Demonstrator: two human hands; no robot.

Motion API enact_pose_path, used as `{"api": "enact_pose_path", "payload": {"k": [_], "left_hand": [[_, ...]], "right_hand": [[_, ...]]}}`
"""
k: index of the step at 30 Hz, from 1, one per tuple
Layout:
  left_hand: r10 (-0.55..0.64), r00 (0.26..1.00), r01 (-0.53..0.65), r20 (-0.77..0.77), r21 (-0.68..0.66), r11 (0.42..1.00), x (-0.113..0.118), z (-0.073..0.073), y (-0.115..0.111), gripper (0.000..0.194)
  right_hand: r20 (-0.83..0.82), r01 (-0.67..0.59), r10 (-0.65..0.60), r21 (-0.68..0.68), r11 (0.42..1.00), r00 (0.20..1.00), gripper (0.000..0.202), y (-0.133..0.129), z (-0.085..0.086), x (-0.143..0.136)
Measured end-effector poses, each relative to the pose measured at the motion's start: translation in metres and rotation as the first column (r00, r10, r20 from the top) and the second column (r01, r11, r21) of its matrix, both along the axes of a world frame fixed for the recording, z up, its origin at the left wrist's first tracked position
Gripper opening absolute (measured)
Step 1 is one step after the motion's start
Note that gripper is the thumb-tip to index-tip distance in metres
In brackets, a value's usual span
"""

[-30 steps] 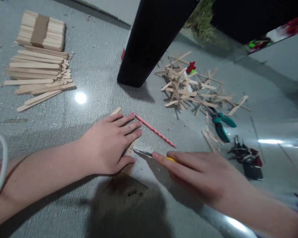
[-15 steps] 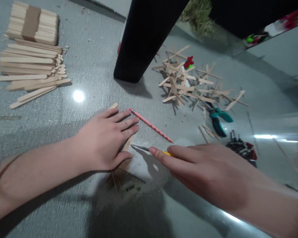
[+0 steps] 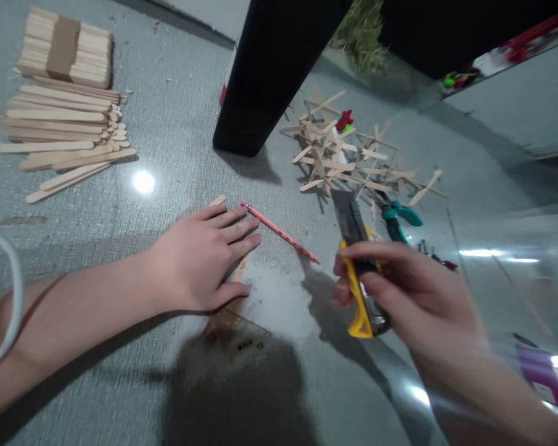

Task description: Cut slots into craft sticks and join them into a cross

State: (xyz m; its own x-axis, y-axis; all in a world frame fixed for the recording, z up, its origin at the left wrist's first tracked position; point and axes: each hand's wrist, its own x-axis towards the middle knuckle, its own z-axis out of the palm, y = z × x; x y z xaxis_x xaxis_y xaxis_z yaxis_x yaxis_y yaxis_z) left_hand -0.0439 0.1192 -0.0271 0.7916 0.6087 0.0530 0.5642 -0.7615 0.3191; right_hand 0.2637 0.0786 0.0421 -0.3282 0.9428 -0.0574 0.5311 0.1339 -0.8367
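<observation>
My left hand [image 3: 209, 257] lies flat with its fingers spread, pressing a wooden craft stick [image 3: 242, 267] to the table; most of the stick is hidden beneath it. Raised to the right, my right hand [image 3: 400, 285] grips a yellow and black utility knife [image 3: 360, 297], its wide blade pointing up and away. A pink pencil [image 3: 283, 235] rests on the table just beyond my left fingertips. By my left thumb, a clear set square [image 3: 242, 328] with small dark print lies partly in shadow.
Loose craft sticks [image 3: 60, 130] and a banded bundle [image 3: 90, 52] lie at the far left. A black upright object [image 3: 265, 80] stands in the middle. Behind the knife are crossed-stick pieces [image 3: 325, 148] and teal-handled pliers [image 3: 400, 217]. A white cable [image 3: 13, 303] crosses my left forearm.
My right hand has lifted the knife away from the craft stick, up and to the right, turning the blade upward. My left hand stays in place on the stick.
</observation>
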Motion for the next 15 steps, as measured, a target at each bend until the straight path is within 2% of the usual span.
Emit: {"api": "enact_pose_path", "payload": {"k": [1, 3, 6, 8, 10, 12, 15], "left_hand": [[-0.002, 1.0, 0.001, 0.022, 0.024, 1.0, -0.001, -0.002, -0.001, 0.08], [-0.006, 0.999, 0.004, 0.045, 0.055, 0.998, -0.002, -0.004, -0.001, 0.081], [-0.013, 1.0, 0.012, 0.026, 0.043, 0.999, -0.003, -0.002, -0.001, 0.082], [-0.013, 1.0, 0.013, 0.009, 0.024, 1.0, -0.003, 0.0, 0.0, 0.084], [-0.012, 1.0, 0.012, 0.002, 0.012, 1.0, -0.004, 0.002, 0.001, 0.086], [-0.008, 1.0, 0.008, 0.005, 0.006, 1.0, -0.004, 0.001, 0.0, 0.088], [0.004, 0.999, -0.005, 0.045, 0.018, 1.0, -0.004, -0.001, -0.001, 0.087]], "right_hand": [[-0.211, 0.073, -0.09, -0.086, 0.994, 0.973, 0.024, 0.002, -0.005, 0.0], [-0.463, 0.058, -0.159, -0.226, 0.972, 0.872, 0.019, 0.01, -0.014, -0.002], [-0.597, 0.171, -0.274, -0.225, 0.959, 0.754, 0.02, 0.024, -0.022, -0.011], [-0.619, 0.199, -0.258, -0.165, 0.966, 0.742, 0.023, 0.029, -0.026, -0.019], [-0.61, 0.259, -0.226, -0.035, 0.965, 0.76, 0.025, 0.028, -0.032, -0.027], [-0.576, 0.347, -0.213, 0.132, 0.929, 0.789, 0.023, 0.023, -0.04, -0.032], [-0.543, 0.365, -0.179, 0.257, 0.895, 0.821, 0.019, 0.012, -0.051, -0.031]]}}
